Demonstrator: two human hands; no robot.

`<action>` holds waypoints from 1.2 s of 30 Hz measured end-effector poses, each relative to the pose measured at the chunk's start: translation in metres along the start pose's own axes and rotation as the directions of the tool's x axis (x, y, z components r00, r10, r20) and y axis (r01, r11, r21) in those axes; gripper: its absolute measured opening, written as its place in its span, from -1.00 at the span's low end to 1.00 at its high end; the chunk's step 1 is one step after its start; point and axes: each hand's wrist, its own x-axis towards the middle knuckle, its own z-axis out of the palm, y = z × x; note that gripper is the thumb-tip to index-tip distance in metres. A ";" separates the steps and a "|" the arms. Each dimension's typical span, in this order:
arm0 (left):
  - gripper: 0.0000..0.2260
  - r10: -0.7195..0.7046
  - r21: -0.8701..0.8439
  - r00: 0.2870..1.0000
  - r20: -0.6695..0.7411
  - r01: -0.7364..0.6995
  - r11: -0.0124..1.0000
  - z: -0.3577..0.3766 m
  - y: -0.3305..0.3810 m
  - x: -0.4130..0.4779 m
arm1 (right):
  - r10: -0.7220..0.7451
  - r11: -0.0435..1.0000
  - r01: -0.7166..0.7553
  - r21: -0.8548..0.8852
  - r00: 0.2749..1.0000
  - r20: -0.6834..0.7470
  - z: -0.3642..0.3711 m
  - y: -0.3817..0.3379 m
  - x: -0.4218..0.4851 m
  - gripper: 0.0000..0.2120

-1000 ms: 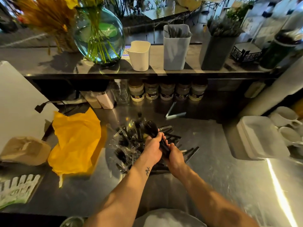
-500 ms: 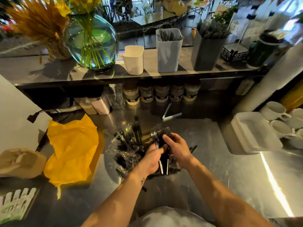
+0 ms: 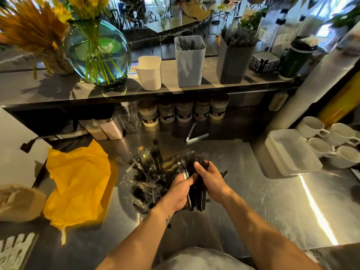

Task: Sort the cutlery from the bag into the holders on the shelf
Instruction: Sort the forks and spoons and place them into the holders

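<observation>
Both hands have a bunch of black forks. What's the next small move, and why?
Probably lift the fork bundle toward the grey holder on the shelf: left hand and right hand grip it tines-up, and that holder already shows similar dark cutlery.

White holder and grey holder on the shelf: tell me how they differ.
The white holder is short, while the grey holder stands clearly taller. The white holder shows no cutlery above its rim, but the grey holder has dark forks poking up inside. The white holder is cream-coloured and the grey holder pale grey. Both stand upright on the shelf, side by side without touching, and are open at the top.
</observation>
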 end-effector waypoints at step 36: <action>-0.48 0.297 0.784 0.949 0.101 -0.260 0.563 0.025 0.143 0.066 | -0.289 0.801 0.276 -0.532 0.955 0.061 0.034 -0.174 0.060 -0.60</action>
